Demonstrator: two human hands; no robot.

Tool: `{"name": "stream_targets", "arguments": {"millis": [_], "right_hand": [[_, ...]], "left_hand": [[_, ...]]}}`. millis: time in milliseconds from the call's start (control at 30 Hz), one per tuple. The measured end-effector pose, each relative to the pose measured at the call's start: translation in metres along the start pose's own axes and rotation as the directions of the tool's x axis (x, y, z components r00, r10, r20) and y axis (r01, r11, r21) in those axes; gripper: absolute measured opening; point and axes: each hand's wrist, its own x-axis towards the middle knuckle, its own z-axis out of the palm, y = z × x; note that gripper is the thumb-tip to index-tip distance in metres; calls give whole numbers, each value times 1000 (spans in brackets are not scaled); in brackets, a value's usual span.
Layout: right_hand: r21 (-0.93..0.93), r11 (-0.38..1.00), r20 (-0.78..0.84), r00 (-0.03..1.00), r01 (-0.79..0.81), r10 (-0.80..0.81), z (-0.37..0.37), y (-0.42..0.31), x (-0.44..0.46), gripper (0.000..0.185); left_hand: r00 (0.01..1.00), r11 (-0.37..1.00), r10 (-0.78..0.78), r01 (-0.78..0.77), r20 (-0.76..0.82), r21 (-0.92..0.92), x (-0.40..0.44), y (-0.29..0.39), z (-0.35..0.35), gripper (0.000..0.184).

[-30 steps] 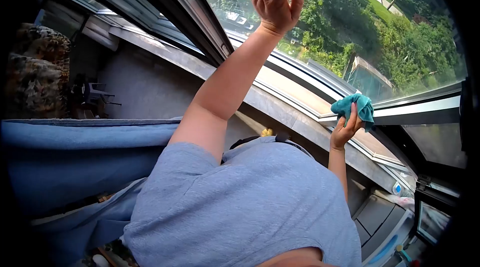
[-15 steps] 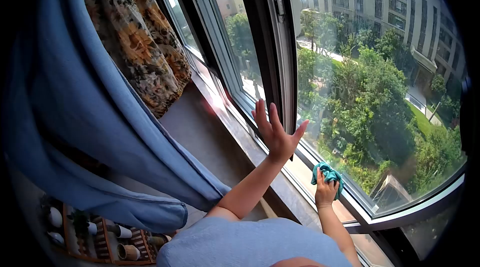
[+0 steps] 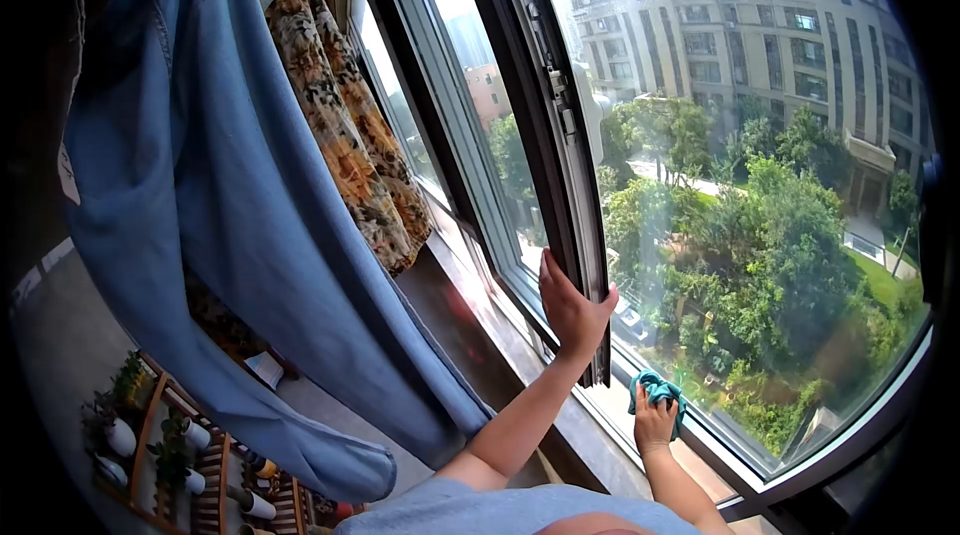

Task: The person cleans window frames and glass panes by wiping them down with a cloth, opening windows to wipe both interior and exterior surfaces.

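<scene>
My left hand (image 3: 576, 317) is at the dark-edged window sash (image 3: 592, 265), fingers on its left side and thumb on its right, gripping the edge low down. My right hand (image 3: 655, 422) presses a bunched teal cloth (image 3: 660, 390) onto the lower window frame, beside the bottom of the big glass pane (image 3: 730, 265). Fingers are bent over the cloth, which hides part of them. Streaks and a hazy patch show on the glass.
A blue curtain (image 3: 270, 235) and a floral curtain (image 3: 350, 145) hang at the left. A wooden plant rack (image 3: 210, 480) with several pots stands on the floor below. The stone sill (image 3: 515, 340) runs along the window. Trees and a building are outside.
My left hand has gone from spread fingers to gripping the sash edge. My right hand stays on the frame with the cloth. The view has tilted up.
</scene>
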Motion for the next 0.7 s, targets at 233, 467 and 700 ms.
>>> {"name": "stream_targets", "arguments": {"millis": [233,467,700], "right_hand": [[-11,999,20,999,34,-34,6,6,-4,51],[-86,994,-68,995,68,-74,8,6,-2,50],[-16,1000,-54,998,23,-23,5,0,1,50]], "left_hand": [[998,997,-59,57,-35,-55,-3,-6,-9,123],[994,988,-112,113,15,-105,-6,-50,-50,119],[999,996,-47,47,-1,-80,-4,-96,-101,118]]}}
